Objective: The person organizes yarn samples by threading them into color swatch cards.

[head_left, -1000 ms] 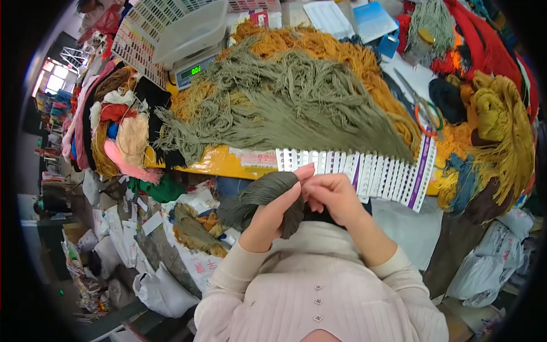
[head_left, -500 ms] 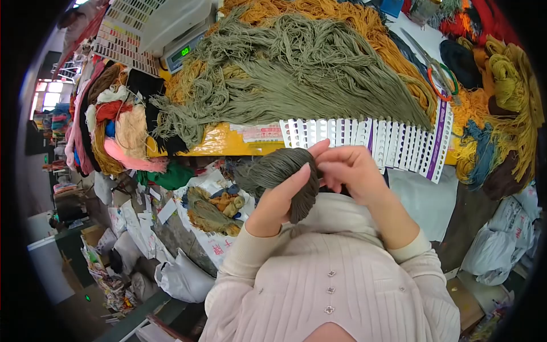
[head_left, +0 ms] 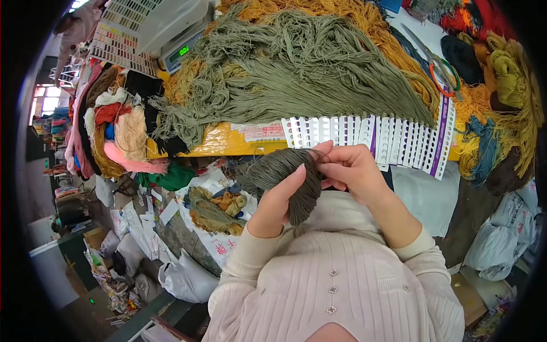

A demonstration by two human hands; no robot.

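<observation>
My left hand (head_left: 280,199) is wrapped round a folded bundle of dark grey-green yarn (head_left: 279,171), held in front of my chest. At the bundle's right side my right hand (head_left: 354,171) has thumb and forefinger pinched together on what looks like a thin strand of the yarn. Just beyond my hands, perforated white cards (head_left: 330,131) lie in a row along the table's near edge. Behind them a large heap of green-grey yarn (head_left: 285,85) is spread out.
Orange-handled scissors (head_left: 441,74) lie at the right back. A scale (head_left: 181,52) stands at the left back beside a colour sample chart (head_left: 122,34). Coloured yarn hanks (head_left: 122,128) hang at the left. A yarn-filled bag (head_left: 216,208) and white sacks (head_left: 188,276) lie below the table.
The fingers of my right hand have closed into a tighter pinch beside the bundle. My left hand keeps its hold, with the bundle slightly shifted.
</observation>
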